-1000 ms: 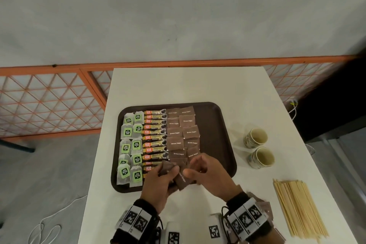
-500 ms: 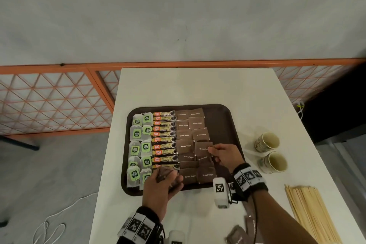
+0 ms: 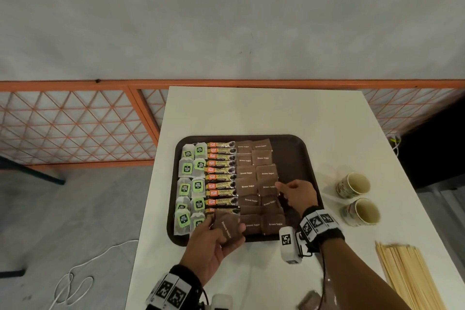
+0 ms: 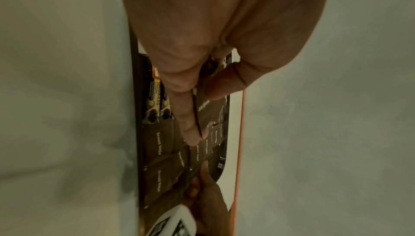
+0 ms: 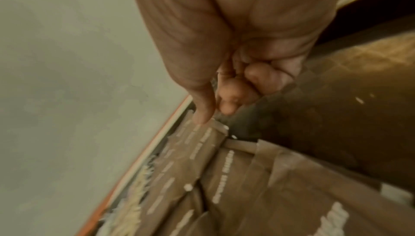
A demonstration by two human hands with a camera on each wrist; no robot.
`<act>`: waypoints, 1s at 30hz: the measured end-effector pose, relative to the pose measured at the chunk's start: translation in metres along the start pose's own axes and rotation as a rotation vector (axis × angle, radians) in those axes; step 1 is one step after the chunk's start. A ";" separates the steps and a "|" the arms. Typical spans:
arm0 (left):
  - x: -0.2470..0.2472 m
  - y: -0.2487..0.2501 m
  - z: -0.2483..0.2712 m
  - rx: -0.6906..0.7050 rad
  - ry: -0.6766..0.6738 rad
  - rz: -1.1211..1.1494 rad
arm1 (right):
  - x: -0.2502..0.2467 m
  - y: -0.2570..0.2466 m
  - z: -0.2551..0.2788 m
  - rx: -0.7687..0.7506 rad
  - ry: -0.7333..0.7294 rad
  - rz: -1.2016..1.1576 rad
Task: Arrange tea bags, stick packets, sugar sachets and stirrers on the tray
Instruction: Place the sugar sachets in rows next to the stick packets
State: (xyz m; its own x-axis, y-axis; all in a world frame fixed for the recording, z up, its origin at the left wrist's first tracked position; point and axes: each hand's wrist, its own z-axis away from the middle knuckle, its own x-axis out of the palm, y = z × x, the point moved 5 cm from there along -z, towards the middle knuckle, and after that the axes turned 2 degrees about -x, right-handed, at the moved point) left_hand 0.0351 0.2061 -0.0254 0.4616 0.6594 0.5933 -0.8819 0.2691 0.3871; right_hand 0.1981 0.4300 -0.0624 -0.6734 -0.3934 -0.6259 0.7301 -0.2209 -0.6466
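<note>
A dark brown tray [image 3: 299,156] holds green-labelled tea bags [image 3: 187,168] at the left, a column of stick packets [image 3: 221,176] and two columns of brown sugar sachets [image 3: 245,186]. My left hand [image 3: 216,239] grips a small stack of brown sugar sachets [image 3: 227,229] over the tray's front edge; in the left wrist view its thumb and finger [image 4: 191,133] clamp the stack [image 4: 206,112]. My right hand [image 3: 294,194] is over the tray, fingers curled. Its thumb and forefinger [image 5: 226,108] pinch the right edge of a sachet [image 3: 267,187] lying in the right column.
Wooden stirrers [image 3: 407,277] lie in a bundle on the white table [image 3: 264,113] at the front right. Two paper cups [image 3: 353,185] [image 3: 362,212] stand right of the tray. Loose sachets [image 3: 309,299] lie near the table's front edge. An orange lattice fence [image 3: 75,121] runs behind.
My right hand left the stack in my left hand, carried a sachet to the right sachet column and set it down. The left hand stayed at the tray's front edge.
</note>
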 end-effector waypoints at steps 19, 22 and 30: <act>0.017 -0.031 0.019 0.088 0.129 -0.248 | 0.030 -0.015 0.136 -0.319 -0.420 -0.137; 0.006 -0.032 0.021 0.107 0.212 -0.305 | 0.032 -0.009 0.129 -0.293 -0.395 -0.101; -0.023 -0.006 0.018 0.153 0.348 -0.346 | 0.028 -0.019 0.091 -0.225 -0.278 -0.074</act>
State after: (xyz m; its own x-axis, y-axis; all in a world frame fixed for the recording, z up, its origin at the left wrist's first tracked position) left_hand 0.0317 0.1770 -0.0288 0.6417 0.7518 0.1521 -0.6473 0.4244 0.6331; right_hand 0.1758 0.3422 -0.0280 -0.6433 -0.6185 -0.4512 0.6161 -0.0684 -0.7847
